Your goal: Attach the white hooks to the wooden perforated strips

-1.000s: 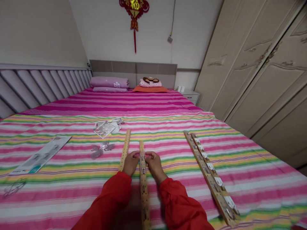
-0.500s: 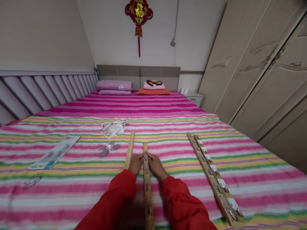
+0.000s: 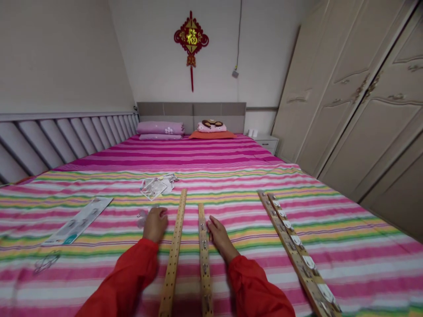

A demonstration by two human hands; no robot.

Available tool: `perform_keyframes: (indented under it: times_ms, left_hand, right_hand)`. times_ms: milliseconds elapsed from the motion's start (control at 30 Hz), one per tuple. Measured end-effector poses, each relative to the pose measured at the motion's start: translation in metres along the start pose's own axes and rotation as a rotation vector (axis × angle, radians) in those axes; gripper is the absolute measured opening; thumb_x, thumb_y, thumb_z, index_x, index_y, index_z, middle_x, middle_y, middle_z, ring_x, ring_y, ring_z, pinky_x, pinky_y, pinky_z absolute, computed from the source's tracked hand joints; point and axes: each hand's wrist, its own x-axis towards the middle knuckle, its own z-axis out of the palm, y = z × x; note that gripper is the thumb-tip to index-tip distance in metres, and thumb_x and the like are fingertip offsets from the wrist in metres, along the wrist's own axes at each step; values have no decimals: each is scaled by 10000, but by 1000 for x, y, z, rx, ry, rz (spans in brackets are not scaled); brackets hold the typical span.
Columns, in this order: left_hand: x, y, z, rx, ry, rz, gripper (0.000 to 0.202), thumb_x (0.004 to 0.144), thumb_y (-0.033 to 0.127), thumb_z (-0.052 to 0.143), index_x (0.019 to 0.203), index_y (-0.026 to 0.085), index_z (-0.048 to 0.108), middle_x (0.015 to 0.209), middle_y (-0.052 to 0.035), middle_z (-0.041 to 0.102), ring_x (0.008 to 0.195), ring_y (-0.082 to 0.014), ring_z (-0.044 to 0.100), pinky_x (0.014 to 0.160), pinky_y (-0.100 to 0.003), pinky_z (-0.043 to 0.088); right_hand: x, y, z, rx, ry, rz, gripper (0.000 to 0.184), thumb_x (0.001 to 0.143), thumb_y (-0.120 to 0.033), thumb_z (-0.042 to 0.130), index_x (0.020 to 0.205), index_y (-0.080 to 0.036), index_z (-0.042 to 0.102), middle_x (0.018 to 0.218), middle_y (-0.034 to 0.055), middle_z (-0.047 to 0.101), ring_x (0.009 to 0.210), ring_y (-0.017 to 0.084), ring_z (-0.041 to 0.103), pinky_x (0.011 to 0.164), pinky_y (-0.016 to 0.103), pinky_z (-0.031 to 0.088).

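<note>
My left hand (image 3: 154, 224) is over a small pile of clear plastic pieces (image 3: 141, 218) left of the wooden strips. Its fingers are curled, and what lies under or between them is hidden. My right hand (image 3: 220, 237) rests close to the right edge of a narrow wooden strip (image 3: 205, 279), thumb and fingertips apart near its upper end. Several small metal clips (image 3: 204, 245) sit along that strip. Between my hands lies a second wooden strip (image 3: 175, 251), bare, with rows of small holes.
Two wooden strips with metal clips and white round parts (image 3: 296, 241) lie on the right. A flat blister pack (image 3: 79, 221), a wire loop (image 3: 47, 261) and crumpled packaging (image 3: 158, 186) are on the left. All rest on a striped bedsheet (image 3: 109, 264); a wardrobe (image 3: 346, 110) stands at right.
My left hand has moved left from the clip strip to the plastic pieces. The right hand has eased slightly right and down. The view has tilted up a little.
</note>
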Motion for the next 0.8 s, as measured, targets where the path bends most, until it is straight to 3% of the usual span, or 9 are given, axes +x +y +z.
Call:
perform_keyframes:
  times_ms: [133,267,333,400,500,667,800]
  left_hand:
    - [11,-31,-1,180,-13,66,232,601,126,500,750,175,670,810,-106,618,873,-277,591,837,-374,458]
    - [12,-30,-5,156,-13,62,135,678,223,508,644,204,637,752,-85,605,851,-265,588,823,-364,450]
    - [13,-23,-11,42,41,-6,125,684,278,541,652,204,637,757,-78,630,834,-258,592,804,-364,453]
    - [14,-14,-19,-153,99,-164,117,649,302,599,668,193,638,732,-65,653,769,-239,600,744,-353,465]
    - [15,0,-30,-514,94,-410,158,571,285,693,674,177,640,659,-24,662,655,-179,600,652,-296,471]
    - [9,27,-40,-924,-51,-624,256,501,209,785,714,162,651,659,19,672,612,-91,600,610,-198,478]
    - [0,46,-32,-990,-205,-658,297,496,186,808,754,155,665,676,23,668,595,-65,592,577,-163,476]
  right_hand:
    - [-2,-4,1,26,17,40,673,678,-454,682,1243,-114,546,543,-66,545,348,79,396,355,215,283]
    - [-4,-8,0,47,8,49,666,685,-451,684,1249,-127,538,544,-64,551,348,75,401,353,208,276]
    - [-5,-8,0,46,7,50,679,680,-461,681,1251,-123,533,537,-66,545,343,74,397,347,208,265]
    - [-5,-9,1,45,11,43,685,670,-472,681,1243,-125,536,532,-69,539,338,73,391,340,209,251]
    - [-6,-10,1,57,15,29,677,660,-476,686,1222,-128,545,528,-69,542,339,74,393,334,208,235]
    - [-9,-13,1,120,11,31,627,657,-464,694,1165,-124,557,526,-70,559,332,60,381,333,195,215]
    - [-10,-14,1,151,17,13,467,632,-467,703,944,-126,636,522,-63,558,328,50,381,328,188,204]
